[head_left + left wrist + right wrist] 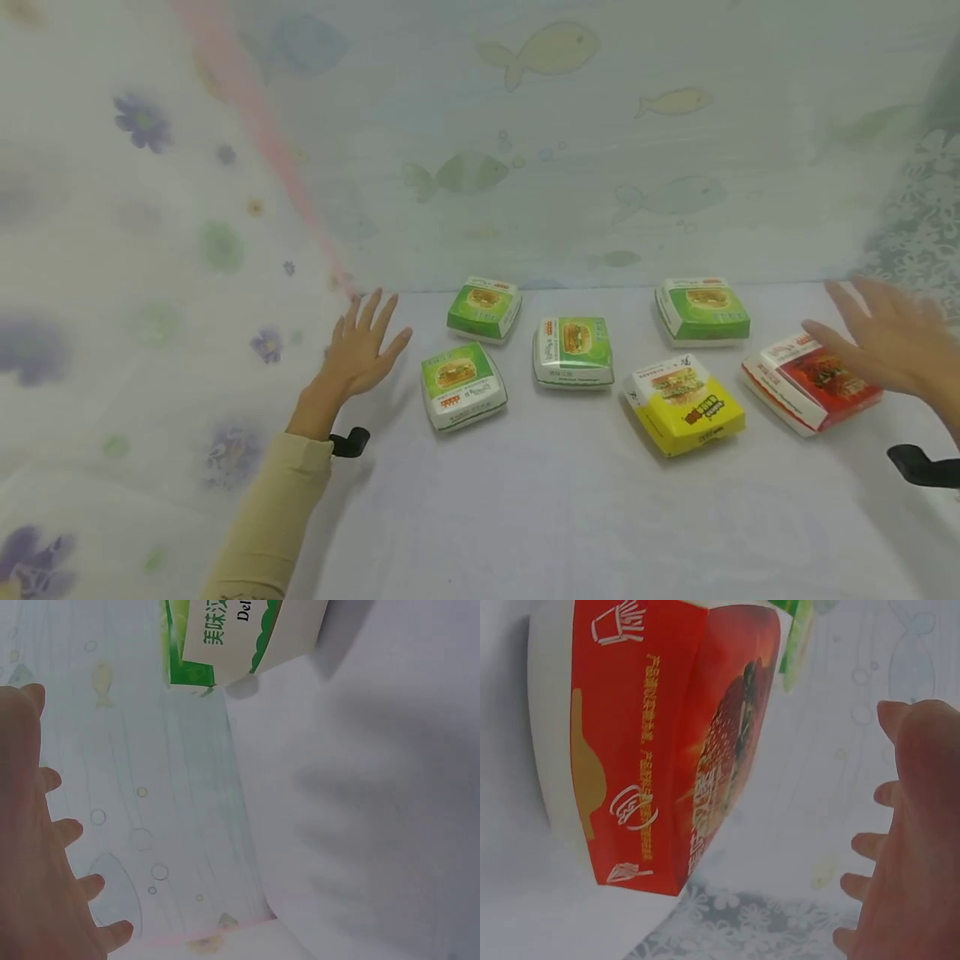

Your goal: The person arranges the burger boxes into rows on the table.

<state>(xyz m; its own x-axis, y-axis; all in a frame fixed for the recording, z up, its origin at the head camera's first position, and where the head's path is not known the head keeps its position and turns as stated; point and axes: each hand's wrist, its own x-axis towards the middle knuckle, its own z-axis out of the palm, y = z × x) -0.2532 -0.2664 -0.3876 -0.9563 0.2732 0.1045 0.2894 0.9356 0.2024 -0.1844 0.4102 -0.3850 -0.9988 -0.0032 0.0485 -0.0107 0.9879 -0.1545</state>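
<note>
My left hand point(360, 346) is raised at the left with its fingers spread, holding nothing. Closest to it is a green and white burger box point(463, 386); in the left wrist view a corner of a green and white box point(247, 637) shows at the top. My right hand point(892, 333) hovers at the right, fingers spread, its thumb overlapping a red and white burger box point(806, 379) in the head view. That red box point(641, 750) fills the left of the right wrist view, apart from the hand point(911, 847).
More green burger boxes stand at the back left point(485, 308), in the middle point(573, 352) and at the back right point(702, 311). A yellow box point(685, 404) sits before the red one. Fish-patterned sheeting point(555, 150) rises behind the white table point(525, 508); flowered sheeting point(165, 275) hangs left.
</note>
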